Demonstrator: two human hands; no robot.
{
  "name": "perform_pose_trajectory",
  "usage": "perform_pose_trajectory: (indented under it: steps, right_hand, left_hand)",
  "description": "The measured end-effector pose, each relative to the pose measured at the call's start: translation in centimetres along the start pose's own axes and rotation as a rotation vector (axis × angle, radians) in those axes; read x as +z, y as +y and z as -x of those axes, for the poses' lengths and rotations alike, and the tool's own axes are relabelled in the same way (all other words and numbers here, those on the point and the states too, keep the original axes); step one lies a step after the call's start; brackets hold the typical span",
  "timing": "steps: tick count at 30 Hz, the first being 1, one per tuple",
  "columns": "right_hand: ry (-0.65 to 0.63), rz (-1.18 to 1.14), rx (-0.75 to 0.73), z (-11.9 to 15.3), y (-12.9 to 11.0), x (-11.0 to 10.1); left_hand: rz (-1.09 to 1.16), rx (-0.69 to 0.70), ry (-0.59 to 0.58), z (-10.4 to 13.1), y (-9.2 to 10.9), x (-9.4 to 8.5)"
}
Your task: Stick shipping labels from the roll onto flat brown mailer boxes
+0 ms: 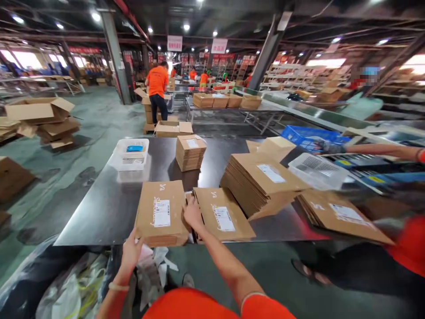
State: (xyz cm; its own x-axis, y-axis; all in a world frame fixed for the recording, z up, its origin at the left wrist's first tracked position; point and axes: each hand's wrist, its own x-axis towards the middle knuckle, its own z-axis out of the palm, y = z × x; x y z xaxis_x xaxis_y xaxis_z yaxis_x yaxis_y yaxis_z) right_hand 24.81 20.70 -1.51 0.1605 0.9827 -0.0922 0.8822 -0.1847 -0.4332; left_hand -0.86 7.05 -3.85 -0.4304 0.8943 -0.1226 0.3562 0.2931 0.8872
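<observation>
Two stacks of flat brown cardboard packages with white labels lie side by side at the front edge of the dark metal table [89,217]. My left hand [132,250] holds the near left corner of the left stack [177,221], its fingers around the edge. My right hand [192,212] is between the stacks, its fingers at the left edge of the right stack [212,199]; whether they grip anything is hard to tell. Behind the right stack stands a taller pile of flat cartons [249,181]. A smaller pile [189,153] stands farther back.
A white basket [133,159] holding a blue item is at the back left. On the right are a clear basket [315,170], a blue crate [299,137], more flat cartons [341,212] and another person's arm [385,150]. A plastic-lined bin [76,283] is below left.
</observation>
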Motion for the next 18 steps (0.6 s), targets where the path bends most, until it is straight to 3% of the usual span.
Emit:
perform_pose_trajectory:
  steps: [3, 6, 10, 12, 14, 16, 17, 18]
  right_hand:
    - [-0.106, -0.074, 0.086, -0.3, 4.1, -2.2]
    - [-0.019, -0.097, 0.164, -0.7, 9.8, -5.5]
    - [0.158, -0.217, 0.255, -1.2, 19.4, -11.4]
    - [0.218, -0.214, 0.353, -1.0, 22.1, -13.8]
    - [0.349, -0.108, 0.393, -0.2, 21.5, -14.6]
    - [0.425, -0.096, 0.227, 1.7, 17.6, -13.3]
    - [0.363, -0.17, 0.062, 3.1, 14.9, -11.8]
    - [0.206, -0.308, -0.099, 4.7, 12.1, -9.8]
  left_hand:
    - [0.206, 0.021, -0.196, 2.7, 2.0, 2.5]
    - [0.337, 0.018, -0.365, 4.8, 2.9, 3.7]
    - [0.436, -0.051, -0.436, 5.9, 1.1, 2.1]
    - [0.562, -0.099, -0.456, 6.3, 0.0, 1.2]
    - [0.657, -0.128, -0.45, 6.9, -0.4, 1.0]
    - [0.705, -0.138, -0.405, 7.6, 0.2, 1.2]
    - [0.724, -0.144, -0.368, 8.0, 0.7, 1.4]
    - [0.742, -0.154, -0.332, 8.4, 1.4, 1.6]
